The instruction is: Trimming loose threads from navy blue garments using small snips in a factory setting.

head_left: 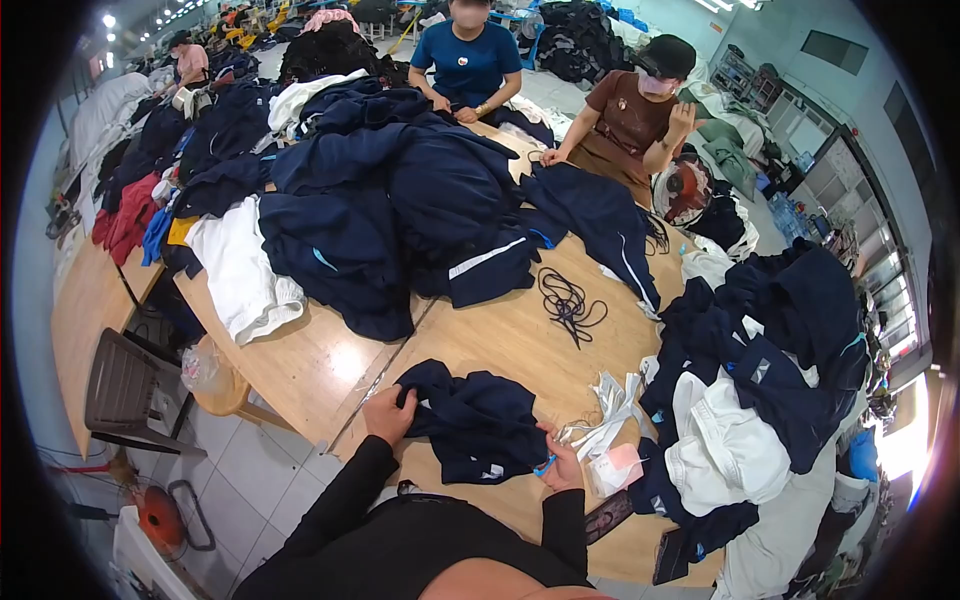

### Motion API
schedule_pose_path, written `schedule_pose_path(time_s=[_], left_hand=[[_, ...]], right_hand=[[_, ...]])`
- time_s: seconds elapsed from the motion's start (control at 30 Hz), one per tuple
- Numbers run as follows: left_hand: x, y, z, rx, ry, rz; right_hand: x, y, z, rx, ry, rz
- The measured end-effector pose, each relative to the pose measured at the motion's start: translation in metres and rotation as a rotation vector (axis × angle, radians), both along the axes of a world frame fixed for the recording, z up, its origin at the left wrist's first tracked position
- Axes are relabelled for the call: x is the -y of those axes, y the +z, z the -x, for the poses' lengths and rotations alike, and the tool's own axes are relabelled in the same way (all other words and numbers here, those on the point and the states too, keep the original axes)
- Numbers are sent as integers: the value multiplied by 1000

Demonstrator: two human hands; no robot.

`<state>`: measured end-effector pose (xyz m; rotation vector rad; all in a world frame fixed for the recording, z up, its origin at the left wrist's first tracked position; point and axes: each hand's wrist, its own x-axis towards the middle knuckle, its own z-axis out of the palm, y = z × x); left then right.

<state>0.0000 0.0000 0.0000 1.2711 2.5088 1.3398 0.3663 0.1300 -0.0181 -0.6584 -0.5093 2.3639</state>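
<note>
Plainly, navy garment (478, 425) lay on desk (478, 335) between left hand (388, 414), pinching its edge, and right hand (563, 466), curled round small blue item (545, 465)

- Place is identified as a garment workshop.
- Wooden tables (470, 340) are heaped with navy and white clothes (345, 225).
- Dark cord (572, 308) and white strips (612, 410) are scattered on the near tabletop.
- Further garment piles (575, 42) are seen behind.
- Far side is occupied by two people (465, 62).
- Room is lit by ceiling lights (109, 20).
</note>
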Motion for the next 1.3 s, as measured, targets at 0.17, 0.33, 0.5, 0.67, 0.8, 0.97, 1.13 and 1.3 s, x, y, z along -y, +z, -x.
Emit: schedule_pose_path(time_s=[0.17, 0.33, 0.5, 0.67, 0.8, 0.97, 1.13, 1.3], left_hand=[[-2, 3, -11, 17, 1, -26], [-3, 3, -11, 10, 0, -20], [-3, 3, -9, 14, -1, -8], [-1, 3, -7, 1, 2, -11], [-1, 3, -6, -1, 3, -18], [-2, 0, -4, -17, 6, -22], [-5, 1, -2, 2, 4, -11], [-8, 3, 1, 4, 6, -5]], right_hand=[[-1, 2, -10, -2, -8, -6], [-1, 4, -11, -8, -6, 12], [-2, 3, -10, -12, 2, 19], [-1, 2, -7, -44, 11, 10], [0, 1, -6, -40, 3, 9], [0, -1, -5, -54, 4, 8], [-3, 0, -2, -68, 9, 12], [-7, -3, 0, -60, 19, 23]])
